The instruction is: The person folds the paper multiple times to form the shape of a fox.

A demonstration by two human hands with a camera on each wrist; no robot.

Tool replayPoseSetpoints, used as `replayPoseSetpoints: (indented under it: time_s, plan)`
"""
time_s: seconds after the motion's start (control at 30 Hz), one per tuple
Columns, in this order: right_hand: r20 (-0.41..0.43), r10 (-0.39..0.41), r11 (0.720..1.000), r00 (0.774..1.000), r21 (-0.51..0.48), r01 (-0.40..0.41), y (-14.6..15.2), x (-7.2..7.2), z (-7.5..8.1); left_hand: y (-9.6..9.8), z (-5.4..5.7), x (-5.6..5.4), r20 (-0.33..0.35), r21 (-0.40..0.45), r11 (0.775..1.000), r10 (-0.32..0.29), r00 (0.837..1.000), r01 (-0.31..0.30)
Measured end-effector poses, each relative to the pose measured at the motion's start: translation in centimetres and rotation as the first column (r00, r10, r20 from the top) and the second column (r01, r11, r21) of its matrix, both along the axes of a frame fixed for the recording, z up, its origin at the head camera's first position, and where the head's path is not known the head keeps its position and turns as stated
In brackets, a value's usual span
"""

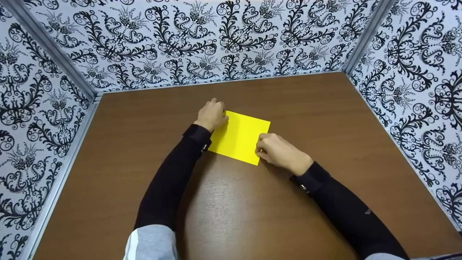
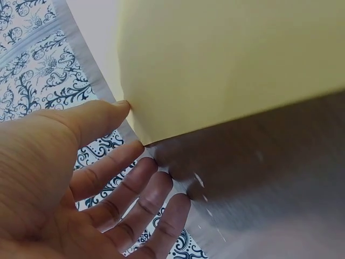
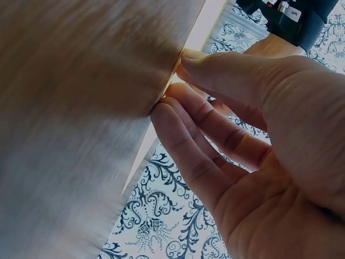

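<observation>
A square sheet of yellow paper (image 1: 241, 136) lies slightly turned on the brown table. At its far left corner is my left hand (image 1: 212, 115). In the left wrist view, the thumb of that left hand (image 2: 102, 178) touches the edge of the paper (image 2: 215, 59). Its index fingertip meets the corner, and the other fingers reach loosely towards the tabletop. My right hand (image 1: 279, 150) pinches the paper's right edge near the close corner. Up close in the right wrist view, the right hand (image 3: 237, 124) has bent fingers and thumb at a thin strip of paper (image 3: 141, 156).
The brown tabletop (image 1: 223, 202) surrounds the paper. Walls with a black-and-white scroll pattern (image 1: 195, 39) enclose its back and both sides, joined by grey metal posts (image 1: 368, 38). Black bands and dark sleeves (image 1: 162, 184) cover both forearms.
</observation>
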State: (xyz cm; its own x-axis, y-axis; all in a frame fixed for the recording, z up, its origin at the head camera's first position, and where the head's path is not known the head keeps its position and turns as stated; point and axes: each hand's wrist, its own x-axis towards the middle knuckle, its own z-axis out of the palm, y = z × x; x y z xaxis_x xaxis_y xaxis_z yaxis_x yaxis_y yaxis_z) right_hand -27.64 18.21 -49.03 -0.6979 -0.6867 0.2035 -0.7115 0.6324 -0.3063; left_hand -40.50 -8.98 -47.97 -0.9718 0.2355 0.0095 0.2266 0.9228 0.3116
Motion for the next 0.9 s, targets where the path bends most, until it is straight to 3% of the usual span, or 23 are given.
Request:
replayPoseSetpoints:
  time_s: [0.47, 0.7, 0.9]
  plan:
    - [-0.016, 0.008, 1.000, 1.000, -0.002, -0.008, 0.00, 0.05, 0.10, -0.07, -0.22, -0.16, -0.013, 0.039, 0.999, 0.002, 1.000, -0.002]
    - [-0.012, 0.000, 1.000, 1.000, -0.004, 0.000, -0.08, 0.13, 0.14, -0.29, -0.41, -0.17, 0.003, 0.121, 0.993, -0.014, 1.000, 0.014]
    - [-0.015, 0.000, 1.000, 1.000, -0.001, 0.000, -0.14, 0.20, 0.16, -0.72, -0.41, 0.18, -0.026, 0.212, 0.977, -0.025, 0.999, 0.030]
